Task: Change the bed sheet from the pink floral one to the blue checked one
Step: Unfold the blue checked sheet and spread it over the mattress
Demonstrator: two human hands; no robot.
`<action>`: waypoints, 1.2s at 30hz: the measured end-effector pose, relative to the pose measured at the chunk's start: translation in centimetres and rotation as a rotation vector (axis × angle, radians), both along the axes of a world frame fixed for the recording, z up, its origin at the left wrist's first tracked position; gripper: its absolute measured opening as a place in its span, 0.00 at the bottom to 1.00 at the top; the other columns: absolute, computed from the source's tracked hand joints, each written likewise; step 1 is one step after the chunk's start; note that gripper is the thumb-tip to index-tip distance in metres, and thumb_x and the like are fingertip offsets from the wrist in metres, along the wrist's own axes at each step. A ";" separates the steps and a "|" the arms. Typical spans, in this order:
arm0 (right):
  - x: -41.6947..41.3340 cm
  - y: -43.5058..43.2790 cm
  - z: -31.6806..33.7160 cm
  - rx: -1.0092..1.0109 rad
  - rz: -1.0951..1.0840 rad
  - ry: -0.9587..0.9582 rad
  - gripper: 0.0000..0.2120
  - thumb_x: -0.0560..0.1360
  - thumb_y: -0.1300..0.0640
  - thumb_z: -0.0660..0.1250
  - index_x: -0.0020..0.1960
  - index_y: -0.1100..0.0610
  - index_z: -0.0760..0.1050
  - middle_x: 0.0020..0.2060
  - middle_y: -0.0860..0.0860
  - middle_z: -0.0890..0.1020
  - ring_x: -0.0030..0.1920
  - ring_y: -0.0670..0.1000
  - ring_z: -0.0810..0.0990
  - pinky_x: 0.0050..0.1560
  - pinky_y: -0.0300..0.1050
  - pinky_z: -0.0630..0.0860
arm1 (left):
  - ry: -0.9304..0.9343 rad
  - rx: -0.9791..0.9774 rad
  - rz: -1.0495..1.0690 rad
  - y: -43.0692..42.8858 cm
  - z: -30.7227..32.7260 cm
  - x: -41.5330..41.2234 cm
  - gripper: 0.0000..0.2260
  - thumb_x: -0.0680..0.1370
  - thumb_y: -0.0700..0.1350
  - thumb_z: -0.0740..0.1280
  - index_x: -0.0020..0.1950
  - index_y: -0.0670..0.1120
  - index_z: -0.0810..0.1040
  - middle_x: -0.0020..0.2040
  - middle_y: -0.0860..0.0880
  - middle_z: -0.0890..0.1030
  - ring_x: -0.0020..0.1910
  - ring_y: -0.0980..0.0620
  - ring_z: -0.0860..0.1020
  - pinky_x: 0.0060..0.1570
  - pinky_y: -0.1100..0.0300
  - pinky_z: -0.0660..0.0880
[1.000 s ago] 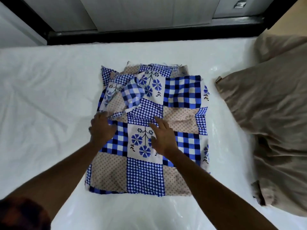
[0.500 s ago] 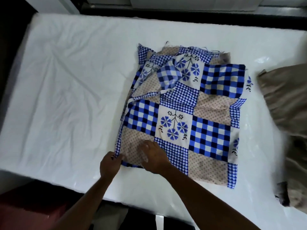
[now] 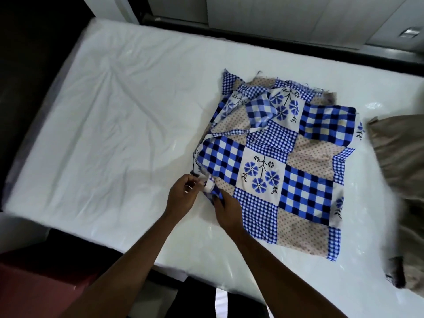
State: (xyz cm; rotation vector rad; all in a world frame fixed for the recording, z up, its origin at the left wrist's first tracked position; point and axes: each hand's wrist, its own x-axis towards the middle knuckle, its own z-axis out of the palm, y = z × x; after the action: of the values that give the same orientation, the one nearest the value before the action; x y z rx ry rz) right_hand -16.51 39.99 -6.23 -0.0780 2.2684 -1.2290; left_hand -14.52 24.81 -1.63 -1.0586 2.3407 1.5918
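Blue checked sheet (image 3: 286, 161): folded into a rough square and lying on the mattress, on the 3 o'clock side of its middle (12 o'clock being straight away from the person). It is a patchwork of blue-and-white checks, dotted beige squares and white squares with blue flowers.
Far edge: at the sheet's 12 o'clock the layers are rumpled and uneven, with frayed threads sticking out.
Lifted corner (image 3: 210, 187): the sheet's 8 o'clock corner is raised off the mattress and bunched between the two hands.
Left hand (image 3: 181, 196): at 9 o'clock of that corner, fingers curled, thumb and fingertips pinching the bunched edge.
Right hand (image 3: 227, 211): at 4 o'clock of the corner, back of the hand upward, fingers curled down onto the fold and gripping it; the wrist lies over the sheet's near left edge.
Grip: narrow on both sides, each hand closed on cloth, the two hands almost touching.
Mattress (image 3: 114, 134): white and creased, with a glossy plastic sheen along its 6 o'clock edge.
Beige cloth (image 3: 401, 161): crumpled on the mattress at 3 o'clock of the sheet, near it but apart; blurred.
Bed frame (image 3: 298, 45): dark, running along the mattress's 12 o'clock side.
Reddish shape (image 3: 34, 283): at 7 o'clock, below the mattress edge; what it is cannot be told.
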 end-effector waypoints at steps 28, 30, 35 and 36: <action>4.5 -3.7 -1.0 0.251 0.504 -0.317 0.19 0.79 0.47 0.62 0.66 0.53 0.78 0.63 0.54 0.80 0.62 0.57 0.78 0.60 0.49 0.75 | -0.409 0.263 0.131 -8.0 -5.1 7.6 0.15 0.77 0.43 0.71 0.62 0.51 0.74 0.58 0.46 0.79 0.55 0.47 0.79 0.52 0.55 0.76; 1.3 -3.7 -1.2 0.265 0.333 -0.270 0.17 0.80 0.50 0.64 0.67 0.52 0.77 0.61 0.53 0.80 0.61 0.56 0.79 0.58 0.49 0.77 | -0.372 0.237 0.134 -8.3 -5.2 5.7 0.18 0.77 0.43 0.72 0.66 0.48 0.74 0.57 0.46 0.78 0.50 0.50 0.78 0.46 0.59 0.75; -5.3 -4.6 -1.2 0.101 -0.117 -0.132 0.29 0.76 0.52 0.71 0.75 0.51 0.65 0.67 0.54 0.73 0.61 0.55 0.78 0.56 0.55 0.79 | -0.330 0.176 0.066 -9.3 -5.7 0.3 0.23 0.76 0.46 0.73 0.69 0.49 0.71 0.61 0.44 0.77 0.50 0.51 0.78 0.43 0.62 0.74; -6.6 -5.1 -1.2 0.066 -0.250 -0.078 0.34 0.76 0.53 0.72 0.77 0.51 0.61 0.68 0.55 0.70 0.60 0.53 0.76 0.55 0.55 0.79 | -0.314 0.146 0.038 -9.6 -5.8 -1.1 0.24 0.76 0.46 0.73 0.70 0.49 0.70 0.62 0.44 0.77 0.53 0.49 0.78 0.46 0.60 0.75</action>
State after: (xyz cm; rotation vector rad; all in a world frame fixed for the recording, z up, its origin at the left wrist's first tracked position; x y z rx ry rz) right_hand -23.12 34.94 -7.42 0.2819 2.2992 -1.2548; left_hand -15.64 15.23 -7.41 -1.2246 1.9823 1.4594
